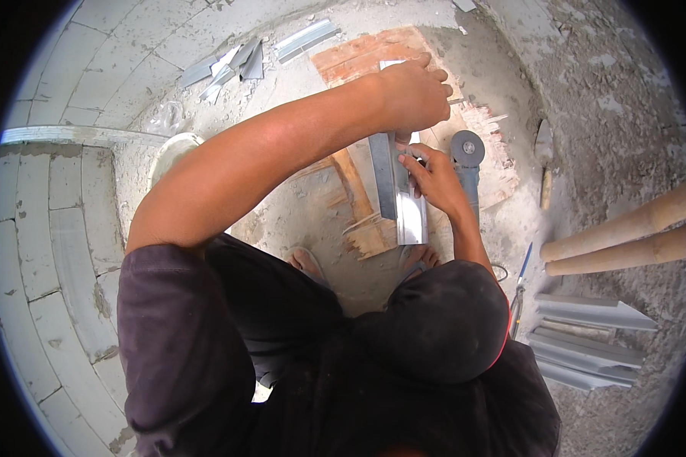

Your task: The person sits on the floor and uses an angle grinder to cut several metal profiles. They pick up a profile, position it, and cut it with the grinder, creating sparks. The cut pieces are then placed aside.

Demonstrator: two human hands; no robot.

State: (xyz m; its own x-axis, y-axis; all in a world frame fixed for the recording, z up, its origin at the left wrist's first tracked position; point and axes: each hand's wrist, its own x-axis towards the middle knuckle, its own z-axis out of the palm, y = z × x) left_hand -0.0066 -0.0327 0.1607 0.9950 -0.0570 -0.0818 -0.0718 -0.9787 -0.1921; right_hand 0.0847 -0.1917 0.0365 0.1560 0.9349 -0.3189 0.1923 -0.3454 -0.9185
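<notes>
A bent sheet-metal profile (411, 221), grey and shiny, lies lengthwise in front of my feet, over boards on the floor. My right hand (433, 179) is closed on its near half, fingers and thumb at its edge. Above its far part, my left hand (413, 95) is curled, with a fingertip pointing down at the metal. A thin dark bit shows beside the left fingers; what they hold is hidden. Just right of the profile lies an angle grinder (469, 152), its dark disc facing up. A wooden stick (351, 183) lies to the left.
Reddish boards (358, 53) with splintered edges lie beneath. Metal offcuts (244, 61) are scattered at the far left, near a pale bucket (177, 148). On the right are a trowel (544, 160), more metal profiles (587, 343) and another person's legs (625, 236). Block walls stand left.
</notes>
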